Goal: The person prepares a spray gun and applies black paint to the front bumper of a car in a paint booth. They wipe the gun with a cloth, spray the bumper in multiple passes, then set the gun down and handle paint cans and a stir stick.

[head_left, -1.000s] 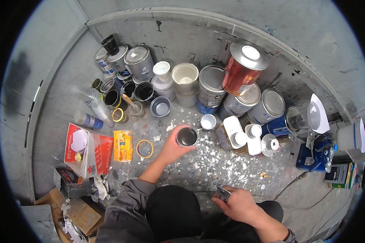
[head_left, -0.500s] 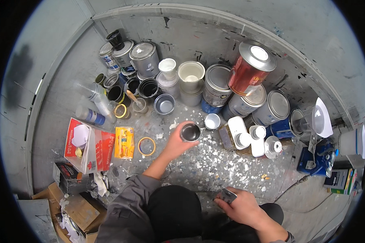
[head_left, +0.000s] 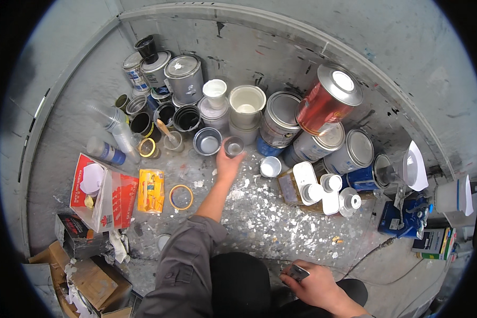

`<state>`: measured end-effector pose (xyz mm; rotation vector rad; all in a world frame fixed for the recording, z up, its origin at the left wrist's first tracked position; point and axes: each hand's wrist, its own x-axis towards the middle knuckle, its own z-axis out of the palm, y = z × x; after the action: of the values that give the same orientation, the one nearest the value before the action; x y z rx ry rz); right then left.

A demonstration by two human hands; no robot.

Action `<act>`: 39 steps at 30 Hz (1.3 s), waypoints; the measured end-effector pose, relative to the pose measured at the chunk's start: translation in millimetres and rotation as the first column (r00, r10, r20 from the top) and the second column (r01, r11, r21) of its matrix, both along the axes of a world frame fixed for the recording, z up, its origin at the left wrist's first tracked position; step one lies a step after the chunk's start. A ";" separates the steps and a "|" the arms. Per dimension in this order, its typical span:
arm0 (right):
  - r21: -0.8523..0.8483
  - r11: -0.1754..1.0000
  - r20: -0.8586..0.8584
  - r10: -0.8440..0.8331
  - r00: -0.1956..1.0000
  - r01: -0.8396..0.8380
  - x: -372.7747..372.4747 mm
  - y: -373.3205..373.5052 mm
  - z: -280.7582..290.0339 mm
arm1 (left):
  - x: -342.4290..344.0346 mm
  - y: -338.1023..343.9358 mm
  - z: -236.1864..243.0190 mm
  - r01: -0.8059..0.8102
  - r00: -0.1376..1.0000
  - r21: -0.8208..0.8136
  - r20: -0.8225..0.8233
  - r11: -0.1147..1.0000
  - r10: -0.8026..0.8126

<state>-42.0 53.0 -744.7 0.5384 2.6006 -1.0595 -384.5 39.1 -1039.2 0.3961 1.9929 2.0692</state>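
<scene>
My left hand [head_left: 229, 165] reaches forward with its fingers curled round a small grey-looking cup [head_left: 233, 147]. That cup is beside a wider bucket with grey inside [head_left: 207, 141] and in front of a stacked pair of pale buckets [head_left: 247, 104]. Whether its base rests on the floor, I cannot tell. Near my knee, my right hand [head_left: 314, 281] is closed round a small flat dark object [head_left: 297, 272]; most of it is hidden in the fingers. A small white cup [head_left: 270, 167] stands to the right of my left hand.
Along the back wall stand paint cans [head_left: 184, 82] and a red can [head_left: 328, 100] on top of another. White-capped containers [head_left: 323, 193] are at the right. A yellow packet [head_left: 151, 191], a tape roll [head_left: 181, 197] and a red box [head_left: 127, 196] lie left. Paint flecks the floor [head_left: 275, 222].
My left hand has moved forward and a little left with the cup, up to the row of buckets. My right hand keeps its hold near the knee. The view has shifted slightly.
</scene>
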 end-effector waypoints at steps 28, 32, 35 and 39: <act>-0.129 0.977 0.197 0.191 0.962 -0.168 46.0 31.6 -1.3 | 250.3 238.8 263.9 0.773 0.551 -0.116 -0.363 0.624 -0.751; -0.134 0.981 0.160 0.158 0.974 -0.137 51.1 39.6 -4.6 | 253.6 248.1 244.6 0.775 0.603 -0.016 -0.280 0.632 -0.747; -0.130 0.973 0.196 0.214 0.957 -0.191 40.9 41.7 -8.8 | 234.7 219.9 260.6 0.776 0.618 0.054 -0.259 0.628 -0.742; -0.087 0.924 0.314 0.380 0.870 -0.372 28.7 41.3 -38.5 | 203.0 139.0 270.2 0.727 0.653 0.002 -0.309 0.686 -0.691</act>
<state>-13.3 94.2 -783.2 0.1647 2.2696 -0.7931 -181.5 178.1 -769.0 1.3368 1.4440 1.6590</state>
